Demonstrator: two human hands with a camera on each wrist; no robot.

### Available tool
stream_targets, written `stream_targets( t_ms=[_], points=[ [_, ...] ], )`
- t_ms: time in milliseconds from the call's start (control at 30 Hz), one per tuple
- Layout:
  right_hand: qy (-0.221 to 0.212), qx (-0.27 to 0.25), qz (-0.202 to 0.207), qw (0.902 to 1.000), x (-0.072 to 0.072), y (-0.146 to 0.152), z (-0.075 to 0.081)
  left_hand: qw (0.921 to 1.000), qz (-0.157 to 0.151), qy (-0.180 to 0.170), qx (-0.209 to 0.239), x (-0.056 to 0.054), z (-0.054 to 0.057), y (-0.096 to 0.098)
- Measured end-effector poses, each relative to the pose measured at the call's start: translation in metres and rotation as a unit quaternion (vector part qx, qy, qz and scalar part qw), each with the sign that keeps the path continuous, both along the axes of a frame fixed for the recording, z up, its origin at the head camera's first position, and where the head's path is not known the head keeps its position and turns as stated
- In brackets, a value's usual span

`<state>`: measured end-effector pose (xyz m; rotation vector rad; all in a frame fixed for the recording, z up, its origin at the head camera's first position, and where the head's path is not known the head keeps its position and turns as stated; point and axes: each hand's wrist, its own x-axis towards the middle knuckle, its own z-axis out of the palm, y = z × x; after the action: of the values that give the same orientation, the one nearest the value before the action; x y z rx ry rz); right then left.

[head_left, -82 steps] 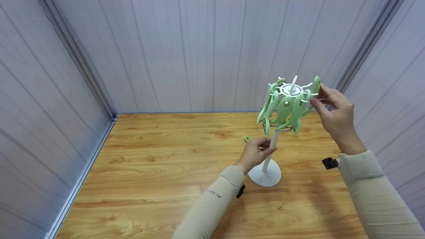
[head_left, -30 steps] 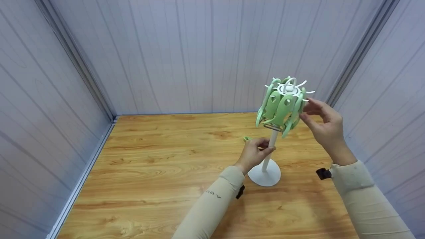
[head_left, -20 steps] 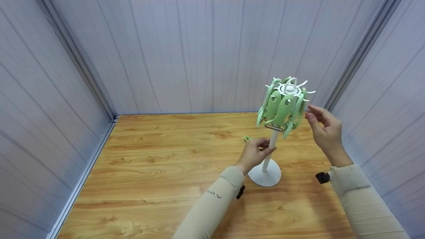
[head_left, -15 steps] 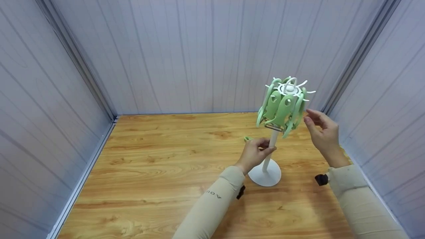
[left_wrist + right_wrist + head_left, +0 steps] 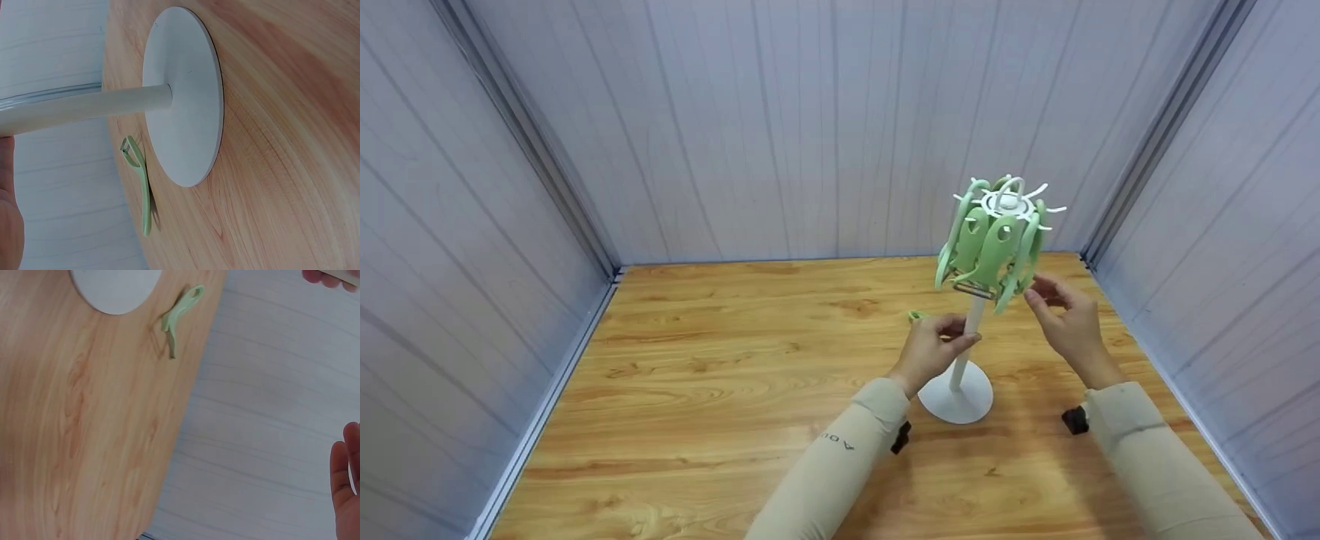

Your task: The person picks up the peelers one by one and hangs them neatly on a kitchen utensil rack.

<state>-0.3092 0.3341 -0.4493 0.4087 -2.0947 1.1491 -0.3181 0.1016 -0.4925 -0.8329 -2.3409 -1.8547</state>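
Observation:
My left hand [image 5: 928,351] grips the white pole [image 5: 975,319] of an upright rotating utensil stand, thumb in front and fingers behind. Several light green peelers [image 5: 994,247] hang from the white hooks around the stand's top. My right hand [image 5: 1069,322] is raised at the right of this cluster, its fingers loosely bent and the fingertips right by the lower ends of the peelers. Nothing shows between its fingers [image 5: 340,475] in the right wrist view. One more green peeler [image 5: 144,185] lies on the table behind the stand, mostly hidden by my left hand in the head view.
The stand's round white base [image 5: 949,409] sits flat on the wood-grain table [image 5: 720,375]. Pale panel walls [image 5: 780,127] enclose the table at the back and on both sides.
My right hand was holding a peeler at a hook; it has let go and moved down and left. The rack's top has turned with its peelers. My left hand has stayed on the pole.

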Motion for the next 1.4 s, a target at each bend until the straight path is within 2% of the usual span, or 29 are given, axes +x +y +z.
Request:
stream_targets(
  t_ms=[233, 567, 833, 967, 1200, 1400],
  points=[
    [-0.045, 0.009, -0.011, 0.9989, -0.005, 0.002, -0.014, 0.9996, 0.016, 0.019, 0.011, 0.007, -0.003, 0.001],
    [-0.09, 0.027, -0.006, 0.9956, -0.013, 0.003, -0.03, 0.9981, 0.055, 0.012, -0.023, 0.026, -0.021, 0.003],
    [-0.135, 0.05, -0.009, 0.9895, -0.027, 0.0, -0.044, 0.9945, 0.092, -0.015, -0.046, 0.026, -0.033, 0.002],
    [-0.156, 0.068, -0.006, 0.9853, -0.035, -0.004, -0.048, 0.9935, 0.095, -0.033, -0.053, 0.025, -0.036, 0.003],
    [-0.2, 0.116, 0.008, 0.9729, -0.051, -0.01, -0.053, 0.9926, 0.1, -0.016, -0.067, 0.026, -0.036, 0.004],
    [-0.249, 0.119, 0.02, 0.9611, -0.062, -0.012, -0.057, 0.993, 0.094, -0.017, -0.069, 0.026, -0.034, 0.005]
  ],
)
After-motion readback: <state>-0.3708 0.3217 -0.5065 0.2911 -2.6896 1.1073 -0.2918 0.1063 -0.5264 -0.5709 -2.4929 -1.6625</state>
